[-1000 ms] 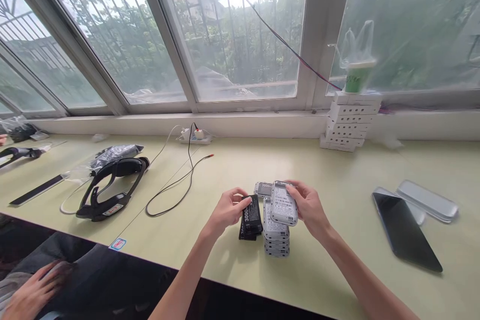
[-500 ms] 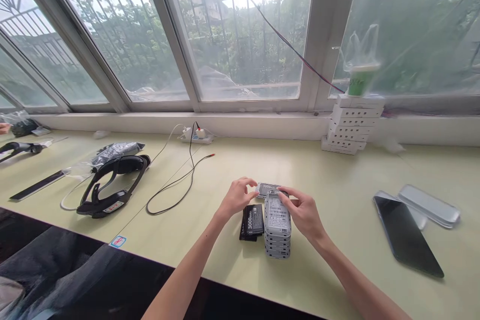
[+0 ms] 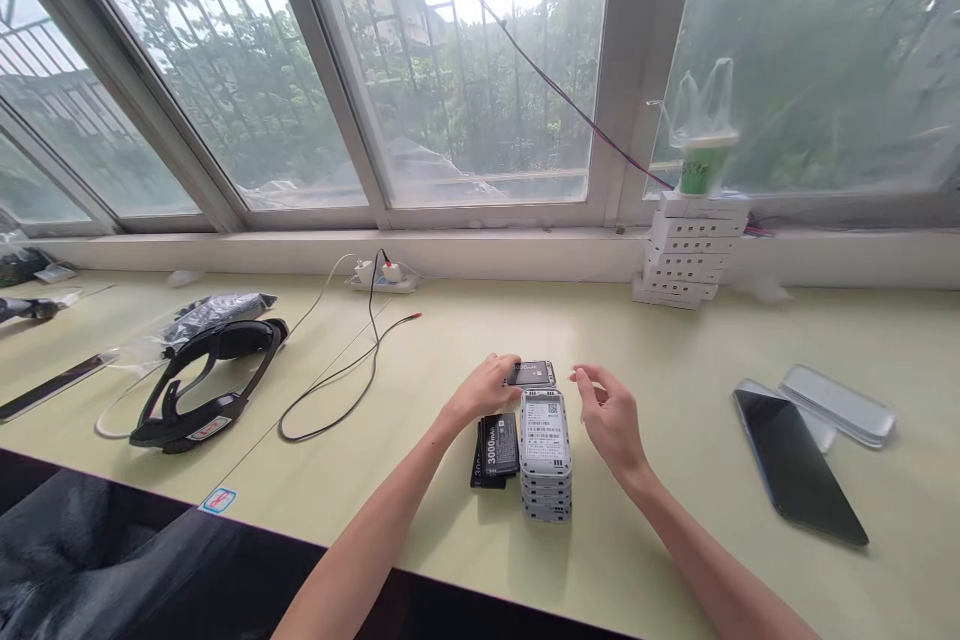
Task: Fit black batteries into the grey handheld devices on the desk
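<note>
My left hand point(image 3: 486, 388) grips the left end of a light grey device casing point(image 3: 551, 380) that has a black battery point(image 3: 532, 373) marked "3000mAh" lying in it. Right of it, my right hand point(image 3: 609, 415) is off the casing, fingers loosely bent and apart, with nothing visible in them. Between my forearms stands a stack of grey device casings point(image 3: 546, 440), the top one showing a printed label. Several loose black batteries point(image 3: 501, 447) lie overlapping against the stack's left side.
On the right lie a black phone point(image 3: 799, 465) and clear plastic cases point(image 3: 840, 405). White boxes point(image 3: 686, 255) with a green cup point(image 3: 705, 165) on top stand by the window. To the left are a black headset point(image 3: 210, 385), a black cable point(image 3: 367, 380) and a power strip point(image 3: 390, 284).
My right hand has let go of the casing with the battery and drawn back to the right. My left hand has closed around the casing's left end. The view has shifted slightly.
</note>
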### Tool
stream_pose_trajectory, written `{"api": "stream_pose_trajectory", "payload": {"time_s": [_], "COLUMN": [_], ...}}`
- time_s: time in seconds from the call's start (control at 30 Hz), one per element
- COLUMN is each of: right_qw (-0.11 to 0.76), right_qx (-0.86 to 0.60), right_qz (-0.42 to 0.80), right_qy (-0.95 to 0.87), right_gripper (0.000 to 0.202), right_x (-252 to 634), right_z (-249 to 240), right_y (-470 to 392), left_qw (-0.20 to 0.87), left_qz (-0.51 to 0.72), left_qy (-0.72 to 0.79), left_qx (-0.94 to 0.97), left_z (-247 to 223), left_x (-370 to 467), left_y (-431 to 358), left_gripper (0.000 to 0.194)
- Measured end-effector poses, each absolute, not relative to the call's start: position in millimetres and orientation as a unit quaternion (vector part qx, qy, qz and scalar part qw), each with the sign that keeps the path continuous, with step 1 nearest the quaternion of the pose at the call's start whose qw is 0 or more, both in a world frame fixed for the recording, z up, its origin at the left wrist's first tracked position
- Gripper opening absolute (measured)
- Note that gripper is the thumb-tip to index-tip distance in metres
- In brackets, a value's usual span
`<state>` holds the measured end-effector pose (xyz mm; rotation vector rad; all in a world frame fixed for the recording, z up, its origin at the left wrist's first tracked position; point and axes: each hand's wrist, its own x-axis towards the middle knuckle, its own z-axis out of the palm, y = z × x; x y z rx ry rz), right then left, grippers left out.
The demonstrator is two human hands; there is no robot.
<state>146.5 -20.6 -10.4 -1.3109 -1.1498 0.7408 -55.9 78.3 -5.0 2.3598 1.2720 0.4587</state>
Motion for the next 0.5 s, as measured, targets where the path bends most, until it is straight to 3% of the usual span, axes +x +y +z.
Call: {"api": "stream_pose_trajectory", "payload": {"time_s": [0.23,0.4,0.5], "right_qw": [0.591,0.603,0.607], "right_qx": [-0.569,-0.467,-0.388], "right_qz": [0.331,0.376,0.431], "right_qy": [-0.467,-0.526,-0.543], "right_gripper": [0.053,0.07,0.069], "right_x": [155.5,157.6,158.9], "right_z": [-15.2,-8.4,-1.8], "right_y": [-11.1,-11.4,-14.4], "left_qw": [0.174,0.209,0.23], "left_qz": [0.238,0.297,0.283], "left_qy": [0.494,0.409,0.378], "left_qx": [0.818,0.837,0.851], "left_z": [22.2,51.2,58.7], "left_x": [-49.0,-33.6,-29.0], "left_y": [64.8,38.8,24.0], "left_gripper": [0.043,0.041,0.042]}}
